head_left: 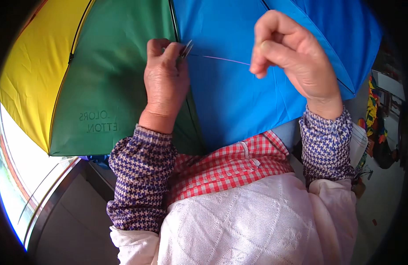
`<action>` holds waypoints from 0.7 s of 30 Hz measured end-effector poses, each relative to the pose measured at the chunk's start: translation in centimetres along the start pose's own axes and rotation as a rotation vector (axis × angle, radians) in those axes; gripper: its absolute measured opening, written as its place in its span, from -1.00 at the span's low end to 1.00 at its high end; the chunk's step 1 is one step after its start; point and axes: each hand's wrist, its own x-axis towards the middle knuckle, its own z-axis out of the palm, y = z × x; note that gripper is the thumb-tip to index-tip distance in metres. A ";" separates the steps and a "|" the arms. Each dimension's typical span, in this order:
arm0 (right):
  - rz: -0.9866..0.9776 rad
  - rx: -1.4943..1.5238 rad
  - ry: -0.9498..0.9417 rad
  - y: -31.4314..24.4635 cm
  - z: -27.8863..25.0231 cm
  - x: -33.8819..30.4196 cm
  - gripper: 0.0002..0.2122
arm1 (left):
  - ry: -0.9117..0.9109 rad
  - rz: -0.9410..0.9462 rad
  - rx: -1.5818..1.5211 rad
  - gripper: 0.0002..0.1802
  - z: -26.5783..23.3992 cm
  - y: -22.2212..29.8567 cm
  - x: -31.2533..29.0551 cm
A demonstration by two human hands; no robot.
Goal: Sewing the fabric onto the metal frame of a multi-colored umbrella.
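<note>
An open umbrella [221,97] with yellow, green and blue panels spreads before me. My left hand [163,77] is closed at the seam between the green and blue panels, gripping a thin metal umbrella rib [187,47]; its fingertips partly hide the spot. From there a fine purple thread [226,59] runs taut to the right across the blue cloth. My right hand [296,55] is raised over the blue panel, thumb and fingers pinched on the thread's other end. Whether a needle is also between those fingers I cannot make out.
A red-and-white checked cloth [239,165] lies across my lap under the umbrella's near edge. Dark ribs [71,57] cross the canopy. To the left is a bright window with a metal frame [51,198]. Colourful items [372,110] are at the far right.
</note>
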 end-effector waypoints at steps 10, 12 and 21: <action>-0.570 -1.300 0.237 9.1 4.8 7.5 -0.88 | -0.016 -0.848 -1.014 -0.93 -1.4 1.6 1.2; -0.653 -1.245 0.297 10.2 5.0 8.4 -0.87 | -0.020 -0.799 -1.026 -0.93 -1.4 1.5 1.6; -0.317 -0.753 0.355 11.1 5.0 8.8 -0.93 | -0.034 -0.691 -0.808 -0.92 -0.1 0.8 1.1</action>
